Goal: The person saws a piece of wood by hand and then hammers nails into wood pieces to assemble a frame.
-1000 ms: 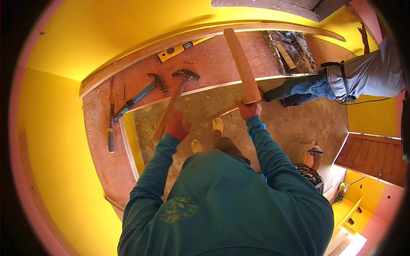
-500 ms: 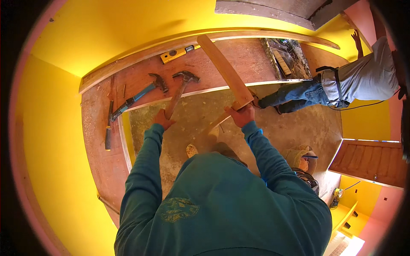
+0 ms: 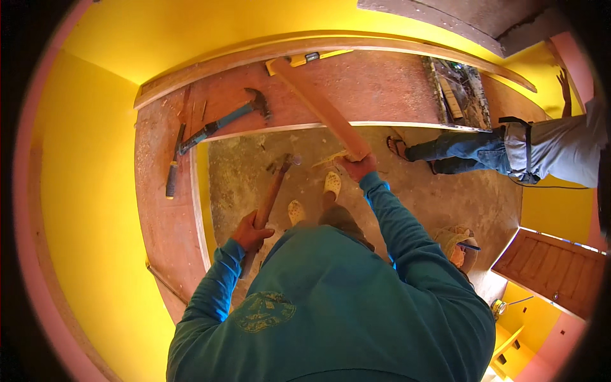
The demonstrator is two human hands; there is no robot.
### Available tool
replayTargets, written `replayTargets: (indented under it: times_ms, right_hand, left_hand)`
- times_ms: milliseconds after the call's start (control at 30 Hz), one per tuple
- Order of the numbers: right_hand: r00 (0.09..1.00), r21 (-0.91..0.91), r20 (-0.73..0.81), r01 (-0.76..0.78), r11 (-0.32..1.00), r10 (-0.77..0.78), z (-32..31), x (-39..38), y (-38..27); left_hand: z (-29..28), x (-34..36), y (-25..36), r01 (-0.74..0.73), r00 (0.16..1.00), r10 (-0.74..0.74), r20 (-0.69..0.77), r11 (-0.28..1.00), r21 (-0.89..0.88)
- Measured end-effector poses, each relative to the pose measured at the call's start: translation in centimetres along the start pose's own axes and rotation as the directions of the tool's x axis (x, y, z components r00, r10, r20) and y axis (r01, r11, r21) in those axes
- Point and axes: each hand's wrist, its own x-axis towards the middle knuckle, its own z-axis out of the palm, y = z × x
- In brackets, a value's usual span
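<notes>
My left hand is closed round the wooden handle of a claw hammer, held over the floor with its head pointing away from me. In my right hand is the near end of a long wooden board. The board slants up to the left, its far end over the counter by a yellow spirit level. A thin pale strip shows beside my right fingers; whether I hold it is unclear. Another claw hammer, with a blue handle, lies on the counter's left part.
A narrow tool with a dark grip lies at the counter's left. A long wooden strip runs along the yellow wall. A tray-like recess holds scraps. At right stands another person; a sack-like container sits on the floor.
My left hand has drawn the wooden-handled hammer back off the counter's edge toward my body. The board's far end has shifted left, now overlapping the spirit level. The view has shifted slightly.
</notes>
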Motion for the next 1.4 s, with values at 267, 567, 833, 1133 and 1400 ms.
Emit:
replayTargets:
  times_ms: [267, 567, 833, 1133, 1400]
  right_hand:
    - [0.989, -0.410, 0.140, 0.095, 0.907, -0.041, 1.3, 1.9, 4.4]
    - [0.967, -0.340, 0.237, -0.005, 0.941, 0.091, 1.4, 2.5, 3.6]
    - [0.977, -0.487, 0.211, 0.088, 0.869, 0.019, 3.0, 2.1, 2.4]
    - [0.991, -0.377, 0.135, 0.075, 0.923, -0.026, 2.1, 3.3, 2.2]
    - [0.993, -0.342, 0.109, -0.002, 0.940, 0.042, 2.8, 5.3, 3.1]
  left_hand:
    - [1.9, 4.5, -6.2, 0.247, 0.964, -0.203, 0.170, 0.918, -0.310]
    - [4.1, 4.3, 3.1, -0.158, 0.918, 0.253, 0.305, 0.940, -0.303]
    - [3.5, 5.1, -2.1, 0.263, 0.954, -0.154, 0.259, 0.844, -0.467]
    - [3.4, 4.9, -0.4, 0.045, 0.976, 0.031, 0.216, 0.940, -0.338]
    - [2.8, 5.0, 4.2, -0.039, 0.952, 0.125, 0.278, 0.954, -0.297]
